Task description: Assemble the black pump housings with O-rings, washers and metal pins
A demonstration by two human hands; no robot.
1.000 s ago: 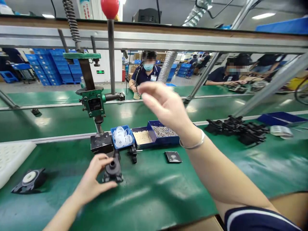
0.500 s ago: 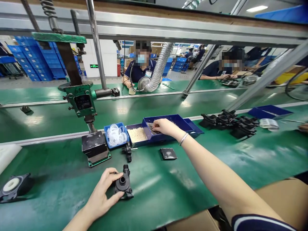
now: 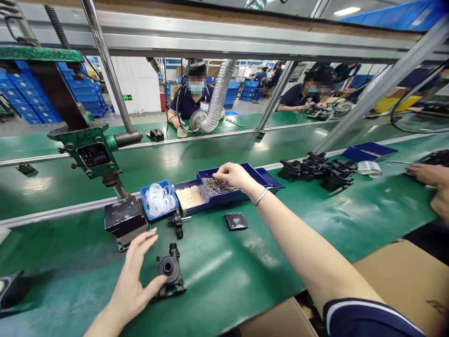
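Note:
A black plastic pump housing (image 3: 170, 270) lies on the green bench top, its threaded spout pointing away from me. My left hand (image 3: 135, 276) is open beside it, fingers spread; the thumb tip is at the housing's left edge. Over a dark blue bin (image 3: 224, 202) of small metal screws (image 3: 214, 186), my right hand (image 3: 233, 175) has its fingertips pinched together. Whatever may be between those fingertips is too small to make out. Left of the screws, a compartment holds small pale pieces (image 3: 190, 196).
A blue tray of white rings (image 3: 159, 200) stands beside a green press (image 3: 94, 154). Nearby are another black fitting (image 3: 177, 223) and a small black block (image 3: 236, 221). Black parts (image 3: 317, 171) are piled to the right. A co-worker's hand (image 3: 430, 175) shows at the far right.
My left hand has loosened from the pump housing, its fingers now spread off it. My right hand has lifted slightly from the screws. The view has shifted to the right.

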